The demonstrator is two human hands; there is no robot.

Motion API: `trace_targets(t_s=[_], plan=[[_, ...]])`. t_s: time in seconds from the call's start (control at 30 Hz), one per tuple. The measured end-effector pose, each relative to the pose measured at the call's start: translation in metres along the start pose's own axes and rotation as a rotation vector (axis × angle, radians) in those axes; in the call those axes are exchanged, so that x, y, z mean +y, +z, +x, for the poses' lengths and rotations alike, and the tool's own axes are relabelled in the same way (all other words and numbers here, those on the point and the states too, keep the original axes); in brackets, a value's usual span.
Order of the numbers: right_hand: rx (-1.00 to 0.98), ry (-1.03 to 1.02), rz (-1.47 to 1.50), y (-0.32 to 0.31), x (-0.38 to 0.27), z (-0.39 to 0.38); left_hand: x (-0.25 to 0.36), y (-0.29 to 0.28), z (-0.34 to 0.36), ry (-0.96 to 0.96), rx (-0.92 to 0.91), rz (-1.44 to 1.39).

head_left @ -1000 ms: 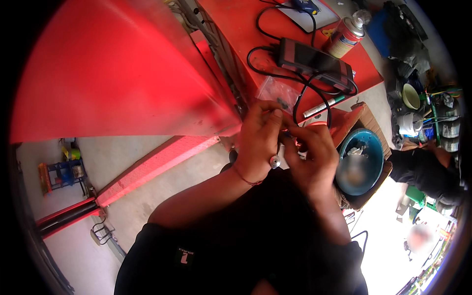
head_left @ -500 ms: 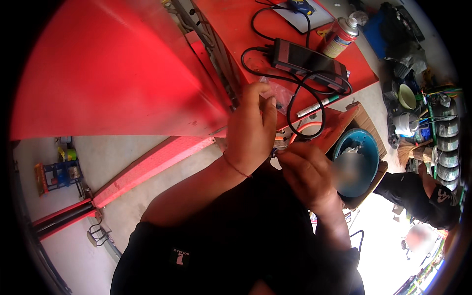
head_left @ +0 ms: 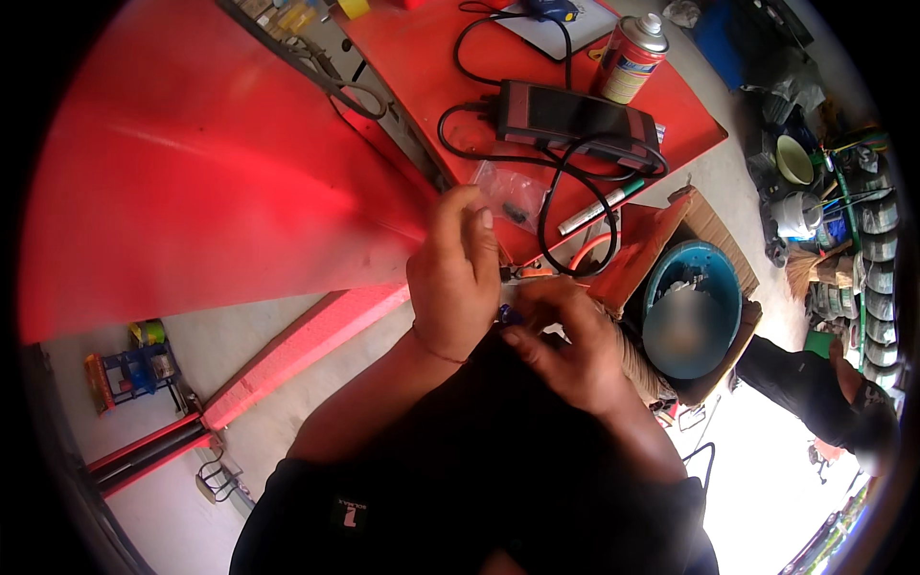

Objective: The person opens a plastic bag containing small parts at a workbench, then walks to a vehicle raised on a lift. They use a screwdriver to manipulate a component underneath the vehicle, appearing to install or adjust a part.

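Observation:
My left hand (head_left: pixel 454 278) is in the middle, its fingers curled, with the thumb and forefinger pointing up. A small dark-blue part (head_left: pixel 510 314) sticks out at its palm side; its kind is too small to tell. The left hand seems to hold it, though the gripping fingers are partly hidden. Beside the part is my right hand (head_left: pixel 575 350), thumb and forefinger apart around it, with nothing visible in its own grasp. Just beyond the left hand, a clear plastic bag (head_left: pixel 513 192) with small dark pieces lies on the red surface (head_left: pixel 402 57).
On the red surface lie a dark handheld device (head_left: pixel 575 120) with a looped black cable, a green-capped marker (head_left: pixel 602 207) and a spray can (head_left: pixel 632 57). A blue bucket (head_left: pixel 738 316) stands in a cardboard box at right. A large red panel (head_left: pixel 220 172) fills the left.
My right thumb and forefinger have spread from a pinch, showing more of the small blue part. Both hands appear slightly further left and lower, and the whole view has shifted.

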State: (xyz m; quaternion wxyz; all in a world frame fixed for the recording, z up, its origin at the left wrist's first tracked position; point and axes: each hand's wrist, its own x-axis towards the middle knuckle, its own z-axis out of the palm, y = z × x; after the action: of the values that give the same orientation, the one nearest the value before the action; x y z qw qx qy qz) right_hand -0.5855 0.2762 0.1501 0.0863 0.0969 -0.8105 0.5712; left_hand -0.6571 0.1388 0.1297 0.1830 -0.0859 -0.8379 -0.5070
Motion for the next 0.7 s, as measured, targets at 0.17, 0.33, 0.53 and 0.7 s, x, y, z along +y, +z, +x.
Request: trace_targets(t_s=[0.17, 0.33, 0.53, 0.7], plan=[[0.012, -0.066, -0.206, 0.004, 0.016, -0.002, 0.002, 0.0, -0.001, 0.003, -0.031, -0.008], [0.058, -0.013, 0.023, 0.006, 0.021, 0.002, 0.003, 0.005, -0.004, -0.141, -0.079, -0.181], [0.601, 0.152, 0.056, -0.08, 0.04, 0.029, 0.004, 0.004, 0.017, -0.181, 0.006, -0.313], [0.906, 0.376, -0.514, -0.171, 0.146, 0.107, -0.008, 0.006, 0.016, -0.295, -0.277, -0.325]])
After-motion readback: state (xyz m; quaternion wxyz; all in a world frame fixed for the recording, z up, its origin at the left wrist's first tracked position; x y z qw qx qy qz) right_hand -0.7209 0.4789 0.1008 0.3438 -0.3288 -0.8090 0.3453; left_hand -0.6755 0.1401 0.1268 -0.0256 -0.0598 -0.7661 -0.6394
